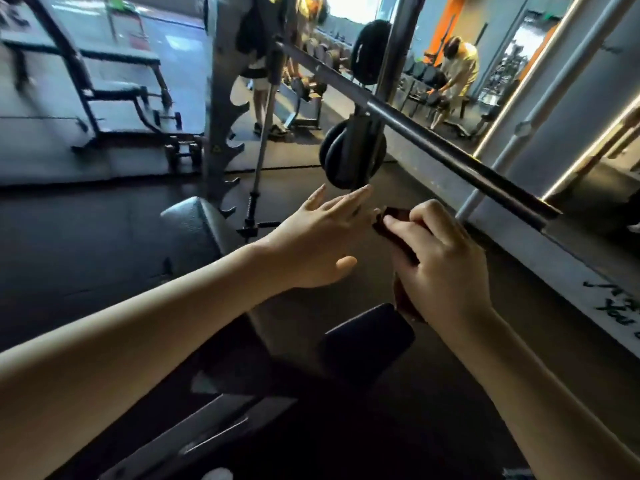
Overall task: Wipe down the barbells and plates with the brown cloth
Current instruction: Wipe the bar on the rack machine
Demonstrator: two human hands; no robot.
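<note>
Dark rubber floor (104, 237) and a black pad (367, 341) are seen below the barbell (433, 140). Just under its near end the brown cloth (388, 221) is gripped in the curled right hand (440, 271), while the left hand (322, 237) is spread flat, holding nothing. The cloth is best wrapped round the bar and drawn firmly along it before the plates (346, 154) hung behind the barbell, by the mirror (433, 64), are rubbed.

Gym interior. Floor (86, 237): dark rubber matting, paler grey area far left. Adjustable bench (114, 88), black frame, upper left. Grey rack upright (221, 98) with hooked pegs, centre. Low dumbbell rack (304, 109) behind it. Mirror wall (502, 36) at right, orange pillar (453, 19) in reflection. Lit strips (521, 84) run diagonally along right wall. Bright window (346, 5) top centre. Black padded bench (367, 341) in foreground, underexposed.
</note>
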